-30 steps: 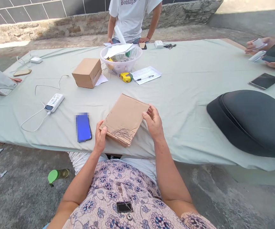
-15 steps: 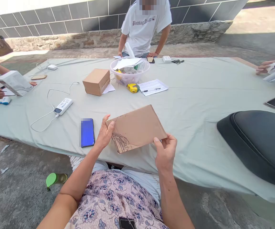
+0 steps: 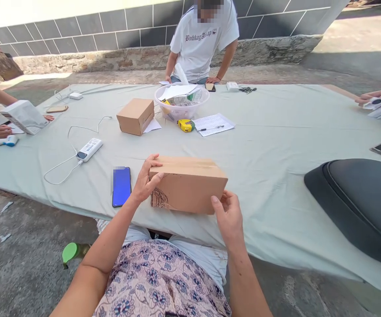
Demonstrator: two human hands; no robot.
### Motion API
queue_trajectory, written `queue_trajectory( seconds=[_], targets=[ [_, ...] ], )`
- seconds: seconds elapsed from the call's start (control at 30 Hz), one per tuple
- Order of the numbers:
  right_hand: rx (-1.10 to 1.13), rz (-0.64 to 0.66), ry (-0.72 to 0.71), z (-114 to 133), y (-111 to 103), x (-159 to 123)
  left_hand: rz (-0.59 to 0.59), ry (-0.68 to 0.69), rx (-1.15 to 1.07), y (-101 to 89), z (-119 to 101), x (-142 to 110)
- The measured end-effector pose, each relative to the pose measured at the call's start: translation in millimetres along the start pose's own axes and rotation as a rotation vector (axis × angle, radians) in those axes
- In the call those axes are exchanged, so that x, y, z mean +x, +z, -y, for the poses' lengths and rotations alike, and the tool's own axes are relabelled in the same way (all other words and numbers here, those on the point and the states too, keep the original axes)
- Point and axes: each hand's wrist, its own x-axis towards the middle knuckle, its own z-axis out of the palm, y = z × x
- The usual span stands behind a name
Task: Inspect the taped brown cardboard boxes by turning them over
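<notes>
A brown cardboard box (image 3: 190, 190) is held between my two hands near the front edge of the table. Dark scribbled lines mark the lower left of the side facing me, and a taped seam runs along its top. My left hand (image 3: 147, 180) grips the upper left corner, fingers over the top and thumb on the near side. At the lower right end, my right hand (image 3: 228, 215) holds the box with its thumb on the near face; its other fingers are partly hidden behind. Left of the box lies a phone (image 3: 122, 187) with a blue screen.
A second cardboard box (image 3: 134, 116), a basin (image 3: 182, 108) of papers and bottles, a yellow tape measure (image 3: 185, 125) and a written sheet (image 3: 218, 124) lie farther back. A cabled power bank (image 3: 89, 149) sits left. A black padded seat (image 3: 358, 207) stands right. Other people surround the table.
The box has turned in my hands: before, one broad flat face showed, and now its top and near side show. Both hands still hold it.
</notes>
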Motion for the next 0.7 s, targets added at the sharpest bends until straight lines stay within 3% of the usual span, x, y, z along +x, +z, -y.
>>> queue_trajectory(
  seconds=[0.13,0.27,0.43,0.7],
  targets=[
    [-0.058,-0.053,-0.203,29.3,6.1,-1.8,-0.009,0.048,0.045,-1.4,-6.7,-15.7],
    [-0.364,-0.039,-0.37,43.6,13.6,-14.9,0.013,0.097,0.178,-1.1,-19.7,-40.9],
    [-0.509,-0.08,-0.369,38.8,18.2,-26.9,-0.064,0.073,0.42,12.4,-36.7,-62.0],
    [-0.563,-0.124,-0.424,36.3,22.8,-17.7,-0.136,0.069,0.552,27.4,-26.4,-47.2]
  ],
)
